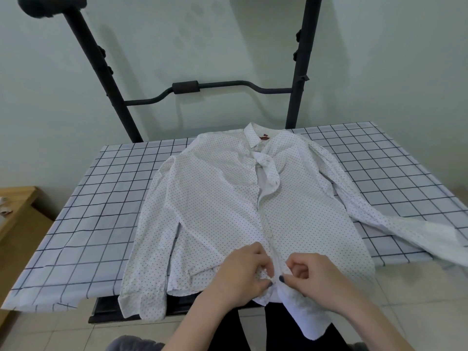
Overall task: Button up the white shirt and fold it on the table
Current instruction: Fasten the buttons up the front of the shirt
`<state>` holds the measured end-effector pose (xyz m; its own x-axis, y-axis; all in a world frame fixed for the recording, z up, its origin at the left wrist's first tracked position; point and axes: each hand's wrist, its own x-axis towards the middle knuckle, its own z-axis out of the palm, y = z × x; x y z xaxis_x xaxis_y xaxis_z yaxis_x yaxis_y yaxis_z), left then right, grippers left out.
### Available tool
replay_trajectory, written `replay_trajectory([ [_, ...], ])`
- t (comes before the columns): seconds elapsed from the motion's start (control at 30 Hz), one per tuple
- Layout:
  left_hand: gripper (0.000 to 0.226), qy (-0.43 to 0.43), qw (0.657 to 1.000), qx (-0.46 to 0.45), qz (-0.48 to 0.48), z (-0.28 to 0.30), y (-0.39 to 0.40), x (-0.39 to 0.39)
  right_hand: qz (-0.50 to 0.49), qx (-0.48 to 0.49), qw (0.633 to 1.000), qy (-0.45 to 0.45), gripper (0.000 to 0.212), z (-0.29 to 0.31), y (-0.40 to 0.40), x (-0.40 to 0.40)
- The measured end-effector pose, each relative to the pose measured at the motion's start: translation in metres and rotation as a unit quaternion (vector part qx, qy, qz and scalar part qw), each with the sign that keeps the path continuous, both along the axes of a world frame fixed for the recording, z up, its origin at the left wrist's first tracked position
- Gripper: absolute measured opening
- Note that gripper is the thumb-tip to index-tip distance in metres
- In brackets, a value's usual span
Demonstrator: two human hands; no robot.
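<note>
A white shirt (pixel 222 198) with small dark dots lies front up on the checked table (pixel 83 211), collar at the far side. Its hem hangs over the near edge. The front placket is closed along the lower middle and gapes open near the collar. My left hand (pixel 243 272) pinches the left front edge near the hem. My right hand (pixel 311 277) pinches the right front edge just beside it, thumbs almost touching. The left sleeve lies along the body; the right sleeve stretches off to the right.
A black metal frame (pixel 301 72) with a crossbar stands against the wall behind the table. A wooden piece of furniture (pixel 15 211) sits at the left. The tiled floor shows below the table's near edge.
</note>
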<state>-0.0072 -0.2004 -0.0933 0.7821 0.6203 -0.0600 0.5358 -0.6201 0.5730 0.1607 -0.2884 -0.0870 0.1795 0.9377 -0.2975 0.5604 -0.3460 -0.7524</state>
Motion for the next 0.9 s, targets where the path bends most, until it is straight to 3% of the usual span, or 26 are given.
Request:
replay_trajectory([
  [0.17, 0.012, 0.024, 1.000, 0.007, 0.008, 0.001, -0.006, 0.006, -0.016, 0.021, 0.999, -0.039, 0.013, -0.004, -0.006, -0.010],
  [0.3, 0.006, -0.022, 0.991, -0.111, 0.068, 0.007, -0.006, 0.001, -0.034, 0.044, 0.997, -0.056, 0.012, -0.004, -0.008, -0.012],
  [0.57, 0.008, -0.096, 0.931, -0.302, 0.181, 0.017, -0.003, 0.000, -0.071, 0.072, 0.995, 0.026, 0.014, 0.004, -0.010, -0.020],
  [0.9, 0.007, -0.137, 0.862, -0.422, 0.246, 0.014, -0.004, -0.002, -0.095, 0.047, 0.991, 0.085, 0.006, 0.005, -0.013, -0.022],
])
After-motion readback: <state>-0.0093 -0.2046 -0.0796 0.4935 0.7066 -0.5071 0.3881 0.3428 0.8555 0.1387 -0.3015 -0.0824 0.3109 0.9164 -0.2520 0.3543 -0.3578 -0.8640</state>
